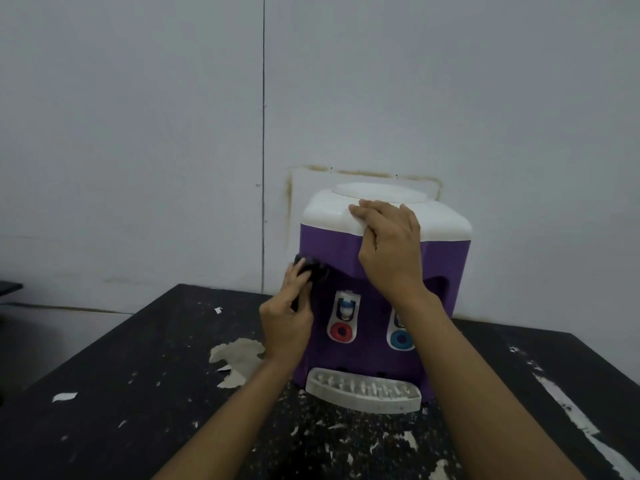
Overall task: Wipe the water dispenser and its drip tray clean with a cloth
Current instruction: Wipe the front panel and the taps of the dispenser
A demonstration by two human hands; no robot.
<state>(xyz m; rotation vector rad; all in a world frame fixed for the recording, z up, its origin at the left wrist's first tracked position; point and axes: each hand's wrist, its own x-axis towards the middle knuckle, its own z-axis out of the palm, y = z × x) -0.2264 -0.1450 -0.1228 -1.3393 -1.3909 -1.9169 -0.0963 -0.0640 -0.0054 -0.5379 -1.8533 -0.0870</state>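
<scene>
purple plastic with a white top, the tabletop water dispenser [332, 244] stands on a black, paint-flecked table [138, 358] against a grey wall [138, 133], its slotted white drip tray [363, 393] seated at the foot of the front, below the red tap [342, 330] and blue tap [401, 339]. our left hand [285, 327] grips a bunched dark cloth [313, 271] and presses it to the upper left edge of the purple front. our right hand [389, 247] clasps the front rim of the white top, fingers curled over it and thumb down on the purple face.
</scene>
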